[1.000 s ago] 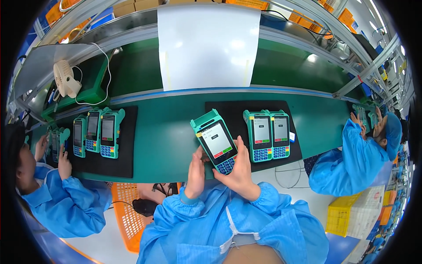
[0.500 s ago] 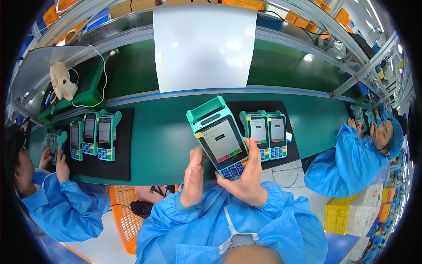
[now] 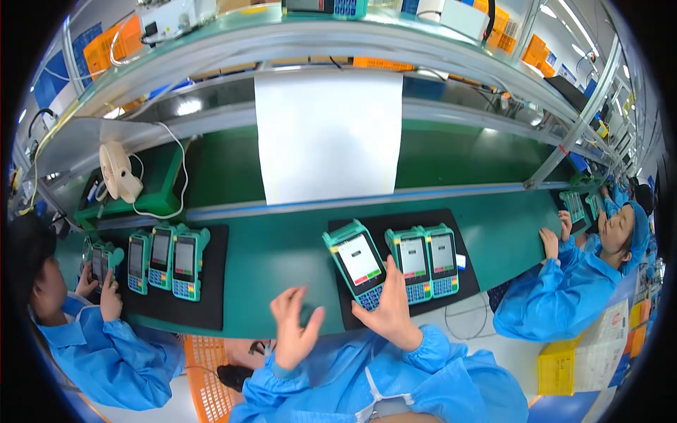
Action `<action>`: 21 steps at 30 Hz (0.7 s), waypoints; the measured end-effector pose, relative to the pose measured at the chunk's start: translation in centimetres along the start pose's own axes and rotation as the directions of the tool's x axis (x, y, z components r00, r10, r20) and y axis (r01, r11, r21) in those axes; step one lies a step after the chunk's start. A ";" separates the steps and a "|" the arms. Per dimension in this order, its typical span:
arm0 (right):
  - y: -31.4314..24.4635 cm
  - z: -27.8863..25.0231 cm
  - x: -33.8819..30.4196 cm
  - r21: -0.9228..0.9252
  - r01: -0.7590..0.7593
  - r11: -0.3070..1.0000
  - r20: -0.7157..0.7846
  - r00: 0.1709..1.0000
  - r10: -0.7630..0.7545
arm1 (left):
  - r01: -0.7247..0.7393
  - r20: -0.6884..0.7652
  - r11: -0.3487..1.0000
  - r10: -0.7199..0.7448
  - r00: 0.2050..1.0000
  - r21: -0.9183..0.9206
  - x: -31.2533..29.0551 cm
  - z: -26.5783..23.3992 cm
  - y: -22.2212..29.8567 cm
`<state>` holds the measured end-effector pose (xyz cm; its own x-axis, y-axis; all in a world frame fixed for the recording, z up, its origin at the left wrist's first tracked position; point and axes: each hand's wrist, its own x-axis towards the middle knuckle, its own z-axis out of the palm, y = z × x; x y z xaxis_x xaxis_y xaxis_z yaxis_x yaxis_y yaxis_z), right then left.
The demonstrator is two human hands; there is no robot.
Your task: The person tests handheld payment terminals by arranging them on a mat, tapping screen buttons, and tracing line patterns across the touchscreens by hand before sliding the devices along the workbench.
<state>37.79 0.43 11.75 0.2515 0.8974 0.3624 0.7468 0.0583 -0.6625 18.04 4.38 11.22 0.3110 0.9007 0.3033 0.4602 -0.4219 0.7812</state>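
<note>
1 teal-cased handheld terminal (image 3: pixel 360 262) slants, its top tipped left, over a black mat (image 3: pixel 467 282), its white screen lit with red and green bars at the base. A worker's right hand (image 3: pixel 389 310) cups its lower corner, thumb across the keypad end and fingers along the right edge; whether the hand bears its weight or merely touches it cannot be told, nor whether the case rests on the mat. The left hand (image 3: pixel 295 328), slightly blurred, is held apart from the terminal near the front edge of a green bench (image 3: pixel 275 268), fingers loosely spread. Just to the right, 2 matching terminals (image 3: pixel 412 261) lie side by side, screens lit. At far left, 3 more units (image 3: pixel 187 261) sit on a 2nd mat (image 3: pixel 215 282), beside a co-worker in blue (image 3: pixel 106 352). Behind the bench hangs a white sheet (image 3: pixel 331 134); a cream fan (image 3: pixel 116 169) stands to its left.
</note>
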 end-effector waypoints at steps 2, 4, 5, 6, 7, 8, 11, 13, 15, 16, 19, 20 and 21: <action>1.5 1.1 -0.5 -0.133 -0.063 0.989 0.017 0.998 0.066 | 0.086 -0.188 0.982 -0.054 0.981 0.166 -1.8 -1.1 -2.8; 0.5 1.2 -0.8 -0.204 -0.102 0.974 0.007 0.994 0.106 | 0.229 -0.364 0.921 -0.106 0.925 0.315 -3.8 -3.1 -5.3; 0.1 1.0 -0.9 -0.180 -0.150 0.972 0.057 0.985 0.163 | 0.301 -0.417 0.867 -0.121 0.901 0.397 -4.5 -4.5 -5.9; 0.1 1.3 -0.9 -0.189 -0.132 0.973 0.059 0.988 0.146 | 0.316 -0.475 0.854 -0.094 0.875 0.414 -5.1 -5.4 -6.7; 0.1 1.7 -1.0 -0.196 -0.107 0.975 0.067 0.990 0.122 | 0.340 -0.536 0.838 -0.068 0.842 0.427 -5.8 -6.3 -7.3; -0.4 1.7 -1.2 -0.274 -0.012 0.962 0.063 0.998 0.030 | 0.384 -0.540 0.787 -0.078 0.838 0.482 -6.5 -7.1 -7.6; -3.8 1.5 -0.9 -0.288 0.155 0.945 0.086 0.987 -0.136 | 0.448 -0.582 0.723 -0.078 0.809 0.526 -7.5 -9.1 -8.6; -4.4 3.7 -0.6 -0.054 0.308 0.950 0.213 0.933 -0.291 | 0.448 -0.581 0.733 -0.089 0.809 0.512 -7.5 -10.2 -9.7; -3.2 6.8 -0.4 -0.107 0.421 0.901 0.286 0.881 -0.377 | 0.435 -0.567 0.748 -0.096 0.818 0.501 -7.4 -10.4 -10.5; -2.0 8.3 -0.3 -0.194 0.486 0.852 0.315 0.853 -0.415 | 0.405 -0.531 0.689 -0.034 0.846 0.601 -7.6 -10.4 -10.8; -0.6 8.2 -0.5 -0.177 0.387 0.905 0.338 0.887 -0.314 | 0.288 -0.387 0.477 0.122 0.914 0.830 -8.2 -11.1 -12.2; -0.4 7.6 -0.6 -0.127 0.340 0.932 0.342 0.897 -0.281 | 0.293 -0.392 0.475 0.122 0.912 0.830 -8.4 -11.6 -13.0; 0.8 7.4 -0.3 -0.160 0.350 0.923 0.318 0.903 -0.288 | 0.189 -0.294 0.462 0.168 0.941 0.866 -8.5 -12.3 -13.9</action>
<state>33.73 3.39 6.29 -0.1834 0.9330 0.3097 0.8758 0.2982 -0.3795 -1.21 3.82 4.49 0.1250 0.8073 0.5768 0.9919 -0.1147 -0.0544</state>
